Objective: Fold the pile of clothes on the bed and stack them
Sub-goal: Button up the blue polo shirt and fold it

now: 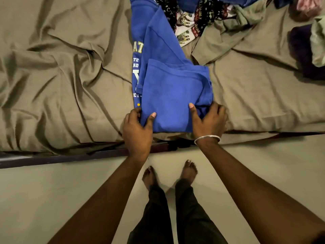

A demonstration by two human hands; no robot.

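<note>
The blue shirt (168,88) lies on the bed (61,76) right in front of you, its near end at the bed's edge and its far end running up toward the pile. It is partly folded: a plain blue panel lies over the top, and along its left edge a strip of printed lettering shows. Your left hand (138,131) grips the shirt's near left corner, thumb on top of the cloth and fingers curled round the edge. Your right hand (209,120) holds the near right corner the same way, thumb pressed on the top layer and fingers curled at the side fold; a bangle (206,139) sits on that wrist. Beyond the shirt, at the top of the view, lies the pile (202,13): a dark patterned cloth (190,23) with elephants on a white band, touching the shirt's far part, and more blue cloth behind it. To the far right lie a purple garment (302,48), a pale green one (318,43) and something pink (307,4) in the corner. The bed's olive sheet is creased all over. You stand barefoot on the floor (52,191), just beside the bed's dark frame (70,158).
</note>
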